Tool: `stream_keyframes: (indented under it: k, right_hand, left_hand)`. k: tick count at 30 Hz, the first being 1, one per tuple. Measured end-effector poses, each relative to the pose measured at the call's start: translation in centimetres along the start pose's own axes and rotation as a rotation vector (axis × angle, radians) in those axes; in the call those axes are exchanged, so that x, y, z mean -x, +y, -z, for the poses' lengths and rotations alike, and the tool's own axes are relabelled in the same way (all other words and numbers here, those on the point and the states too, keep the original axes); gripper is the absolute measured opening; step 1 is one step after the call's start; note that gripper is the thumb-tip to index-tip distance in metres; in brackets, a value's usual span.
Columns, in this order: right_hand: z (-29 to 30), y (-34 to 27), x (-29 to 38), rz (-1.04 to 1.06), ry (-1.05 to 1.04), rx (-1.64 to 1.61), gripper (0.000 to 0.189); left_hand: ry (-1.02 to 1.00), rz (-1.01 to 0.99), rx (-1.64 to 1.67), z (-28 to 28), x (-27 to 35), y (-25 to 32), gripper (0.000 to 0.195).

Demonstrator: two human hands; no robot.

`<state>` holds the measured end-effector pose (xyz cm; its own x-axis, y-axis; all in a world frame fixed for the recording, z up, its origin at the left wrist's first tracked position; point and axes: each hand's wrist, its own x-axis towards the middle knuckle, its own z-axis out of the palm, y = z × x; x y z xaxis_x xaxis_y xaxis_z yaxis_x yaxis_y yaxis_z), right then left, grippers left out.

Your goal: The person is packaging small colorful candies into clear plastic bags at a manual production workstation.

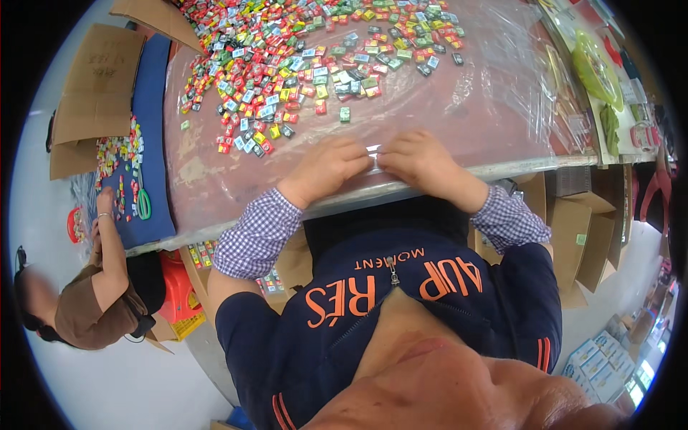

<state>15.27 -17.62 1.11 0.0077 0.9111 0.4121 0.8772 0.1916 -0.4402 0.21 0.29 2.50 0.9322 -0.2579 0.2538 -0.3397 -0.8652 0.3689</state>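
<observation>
My left hand point(329, 165) and my right hand point(422, 161) meet near the front edge of the plastic-covered table point(484, 121). Between their fingertips is a small shiny piece point(374, 152), whitish or clear, which looks like plastic film. Fingers of both hands are bent onto it from either side and hide most of it. Just beyond my hands lies a single small green box point(345, 114). Farther off spreads a big heap of tiny printed boxes point(269, 70) in red, yellow, green, black and light blue.
At left, a co-worker point(91, 301) reaches over a blue surface point(153, 161) with small boxes and green-handled scissors point(143, 203). Cardboard boxes stand at left point(99, 80) and lower right point(575, 231). A yellow-green tray point(595, 70) lies at right, and a red stool point(180, 287) is beside the co-worker.
</observation>
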Motion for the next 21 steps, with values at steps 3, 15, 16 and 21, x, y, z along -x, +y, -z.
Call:
stream_keyframes:
  k: [3,15,16,21]
  right_hand:
    - [0.6,-0.2,0.1,0.073,0.004,0.122,0.023]
    - [-1.9,5.6,-8.4,-0.085,0.072,0.126,0.018]
    - [-2.4,5.8,-8.7,-0.080,0.072,0.128,0.018]
    - [-3.4,5.9,-9.1,-0.055,0.039,0.309,0.009]
  left_hand:
    - [0.016,-0.054,-0.030,-0.4,2.1,-0.1,0.025]
    - [0.403,0.286,-0.085,-0.7,-1.9,-6.3,0.016]
    - [0.347,0.285,-0.088,-0.8,-2.5,-7.1,0.013]
    - [0.123,0.435,-0.150,-0.2,-4.6,-8.6,0.009]
